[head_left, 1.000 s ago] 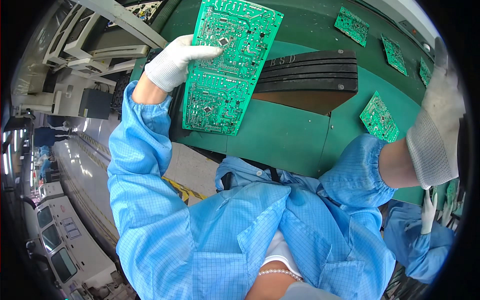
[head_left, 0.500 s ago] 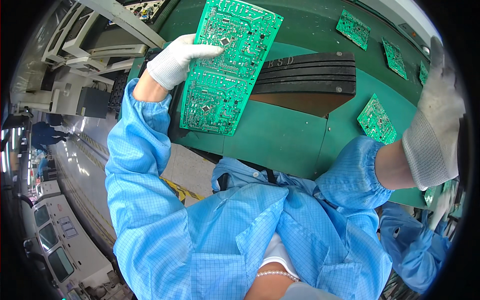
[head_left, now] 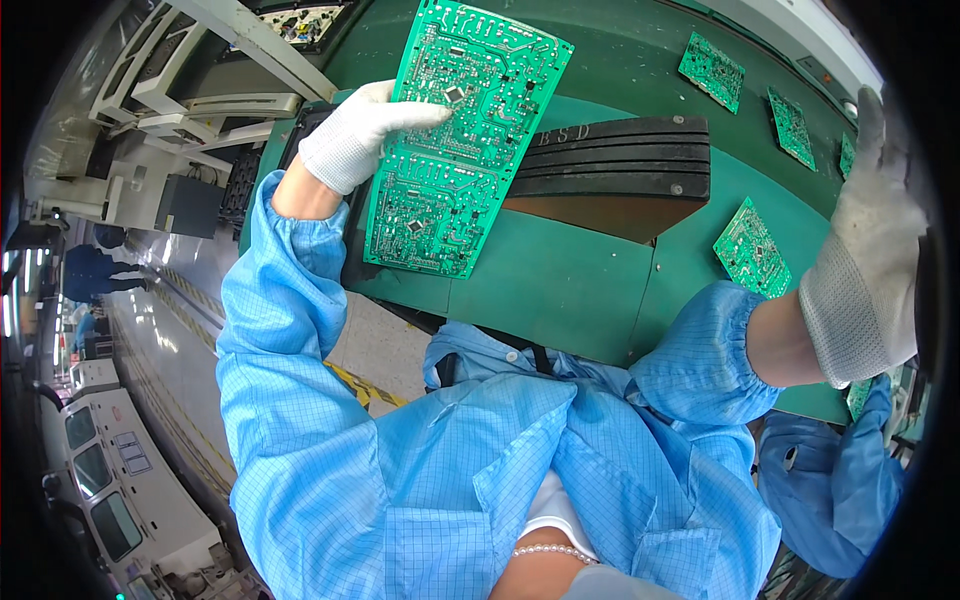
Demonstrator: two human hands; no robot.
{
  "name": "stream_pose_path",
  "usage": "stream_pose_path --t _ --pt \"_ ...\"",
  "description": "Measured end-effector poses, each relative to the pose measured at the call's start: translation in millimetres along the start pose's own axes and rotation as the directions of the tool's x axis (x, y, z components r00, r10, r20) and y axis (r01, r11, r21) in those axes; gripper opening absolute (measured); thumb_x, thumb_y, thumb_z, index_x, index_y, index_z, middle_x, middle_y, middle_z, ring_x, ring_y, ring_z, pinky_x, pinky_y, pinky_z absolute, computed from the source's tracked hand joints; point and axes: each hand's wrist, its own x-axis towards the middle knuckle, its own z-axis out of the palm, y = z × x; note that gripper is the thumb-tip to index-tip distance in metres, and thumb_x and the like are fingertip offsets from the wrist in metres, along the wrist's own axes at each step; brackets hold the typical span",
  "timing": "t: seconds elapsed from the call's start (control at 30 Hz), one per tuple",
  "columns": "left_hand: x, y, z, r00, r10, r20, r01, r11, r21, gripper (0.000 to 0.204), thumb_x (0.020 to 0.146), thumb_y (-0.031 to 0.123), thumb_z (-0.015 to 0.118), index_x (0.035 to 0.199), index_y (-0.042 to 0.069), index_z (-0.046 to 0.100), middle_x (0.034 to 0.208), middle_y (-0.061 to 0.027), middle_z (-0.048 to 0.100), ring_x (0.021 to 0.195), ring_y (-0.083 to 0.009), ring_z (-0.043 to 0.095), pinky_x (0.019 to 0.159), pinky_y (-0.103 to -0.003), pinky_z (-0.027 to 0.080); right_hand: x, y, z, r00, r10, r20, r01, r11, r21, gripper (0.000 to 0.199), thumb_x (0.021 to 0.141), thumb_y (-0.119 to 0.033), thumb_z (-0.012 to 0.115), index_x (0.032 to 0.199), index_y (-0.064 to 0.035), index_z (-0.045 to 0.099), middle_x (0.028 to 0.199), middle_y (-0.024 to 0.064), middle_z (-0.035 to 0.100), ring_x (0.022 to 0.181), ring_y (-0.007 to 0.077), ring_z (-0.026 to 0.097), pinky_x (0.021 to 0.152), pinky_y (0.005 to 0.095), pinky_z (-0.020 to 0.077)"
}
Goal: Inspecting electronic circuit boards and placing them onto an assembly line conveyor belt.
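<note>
My left hand (head_left: 360, 132), in a white knit glove, grips a large green circuit board (head_left: 465, 150) by its left edge. The thumb lies across the board's face, and the fingers go behind it, out of sight. The board is tilted, covered in small components, and overlaps the left end of a black slotted rack (head_left: 620, 165). At the far right my right hand (head_left: 875, 220), gloved too and grey at the fingertips, is raised with fingers stretched out. Its far side is cut off by the dark rim. A smaller green circuit board (head_left: 752, 250) lies to its left.
More circuit boards (head_left: 712, 72), (head_left: 791, 128) lie on the dark green strip at the back, beside a pale rail (head_left: 800, 50). The green worktop (head_left: 560, 270) spans the middle. A co-worker's blue sleeve (head_left: 865, 455) shows at lower right. White metal frames (head_left: 240, 45) stand at left.
My left hand and the large board sit slightly lower and farther right in the picture. The co-worker's gloved hand at lower right has moved out of sight, leaving the sleeve raised.
</note>
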Motion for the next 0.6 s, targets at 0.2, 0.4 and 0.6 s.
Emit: stream_pose_path --t 0.2,0.4,0.6 --pt "-2.5 -2.1 -1.2 0.999 0.021 -0.041 -0.02 0.999 0.027 0.039 0.086 0.018 0.072 0.119 -0.001 0.066 0.108 -0.0089 0.071 0.096 -0.0173 0.067 0.091 -0.032 0.052 0.0 -2.3 6.6 0.999 -0.037 -0.04 0.03 0.987 -0.156 0.031 0.1 -0.017 0.051 0.128 -0.0029 0.05 0.113 0.0108 0.06 0.11 0.0244 0.059 0.094 0.0383 0.0509" --pt "-6.7 0.7 3.6 0.999 0.021 -0.036 -0.021 1.0 0.012 0.038 0.086 0.019 0.073 0.118 -0.001 0.066 0.107 -0.0082 0.071 0.095 -0.0167 0.067 0.09 -0.032 0.052 -0.2 0.4 6.4 0.996 -0.068 -0.052 0.059 0.985 -0.162 0.03 0.101 -0.018 0.05 0.128 -0.0047 0.052 0.115 0.0101 0.062 0.107 0.0247 0.061 0.098 0.0416 0.0485" --pt "-6.9 0.3 2.7 0.999 0.03 -0.04 -0.029 0.999 0.026 0.038 0.086 0.018 0.073 0.119 -0.001 0.066 0.108 -0.0084 0.071 0.095 -0.0172 0.067 0.09 -0.032 0.052 -0.9 1.2 9.5 0.997 -0.066 -0.048 0.058 0.986 -0.159 0.032 0.101 -0.019 0.048 0.129 -0.003 0.051 0.117 0.0101 0.062 0.108 0.0245 0.061 0.098 0.0394 0.0494"
